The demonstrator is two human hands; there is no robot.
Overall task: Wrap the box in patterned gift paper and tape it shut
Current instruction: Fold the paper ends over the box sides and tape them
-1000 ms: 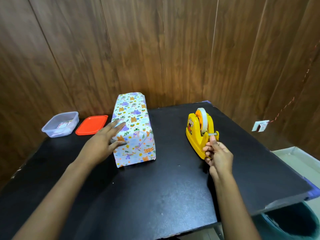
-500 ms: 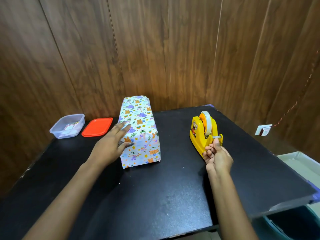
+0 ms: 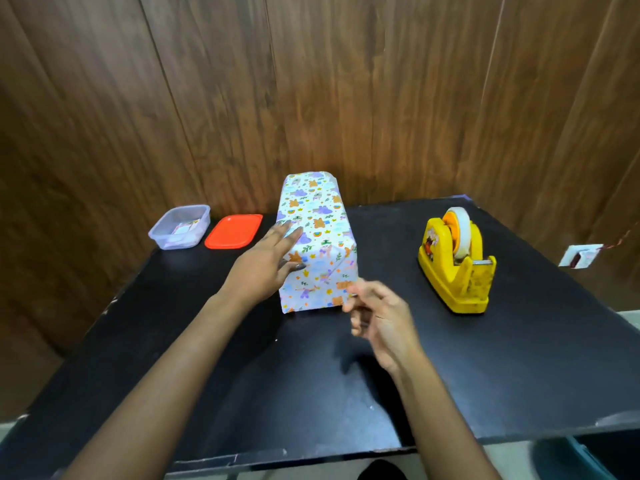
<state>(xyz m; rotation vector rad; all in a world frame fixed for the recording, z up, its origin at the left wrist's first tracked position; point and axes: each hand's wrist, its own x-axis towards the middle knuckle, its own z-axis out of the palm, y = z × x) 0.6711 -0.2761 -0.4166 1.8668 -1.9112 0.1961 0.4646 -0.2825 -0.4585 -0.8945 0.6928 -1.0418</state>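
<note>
The box (image 3: 317,237), wrapped in white paper with a coloured cartoon pattern, lies lengthwise on the black table (image 3: 519,358), its short end facing me. My left hand (image 3: 270,265) rests flat on its left upper edge with the fingers spread. Blurred by motion, my right hand (image 3: 377,317) is at the near right corner of the box, fingertips pinched on what looks like a short clear strip of tape. The yellow tape dispenser (image 3: 455,265) stands to the right, apart from both hands.
A clear plastic tub (image 3: 180,226) and its orange lid (image 3: 233,231) lie at the back left of the table by the wooden wall. A teal bin (image 3: 581,459) sits below the table's near right edge.
My right hand has left the tape dispenser and swung left to the near right corner of the box. The left hand has stayed on the box.
</note>
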